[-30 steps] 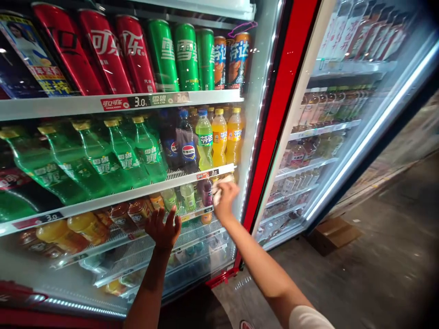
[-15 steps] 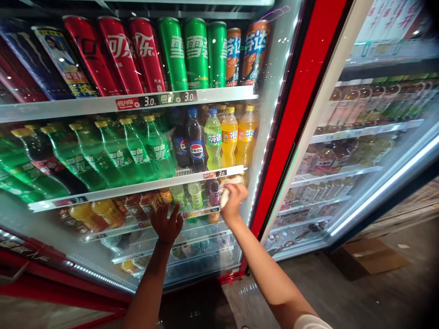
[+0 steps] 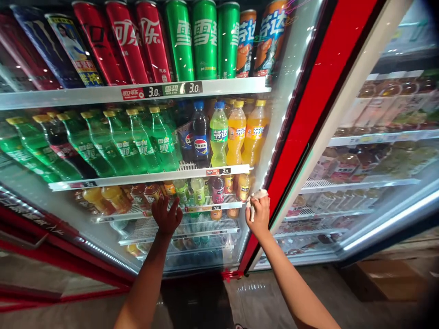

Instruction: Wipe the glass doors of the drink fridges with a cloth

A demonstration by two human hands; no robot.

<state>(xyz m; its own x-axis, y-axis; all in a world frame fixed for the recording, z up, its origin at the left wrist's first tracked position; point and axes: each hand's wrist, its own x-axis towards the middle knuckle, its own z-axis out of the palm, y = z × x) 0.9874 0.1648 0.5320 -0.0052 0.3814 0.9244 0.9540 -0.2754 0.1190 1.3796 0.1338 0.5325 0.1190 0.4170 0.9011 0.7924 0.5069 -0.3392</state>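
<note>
I've got L hand (image 3: 166, 218) flat on fridge glass (image 3: 277, 114), fingers spread apart, nothing held. R hand (image 3: 259, 218) clamped on white rag (image 3: 259, 194), rag against glass just beside red door frame (image 3: 318, 100), near orange soda btls (image 3: 244, 186).

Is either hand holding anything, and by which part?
The right hand grips a white cloth around its bunched middle, with cloth showing above and beside the fingers; the left hand holds nothing, spread against the cooler's glass door.
</note>
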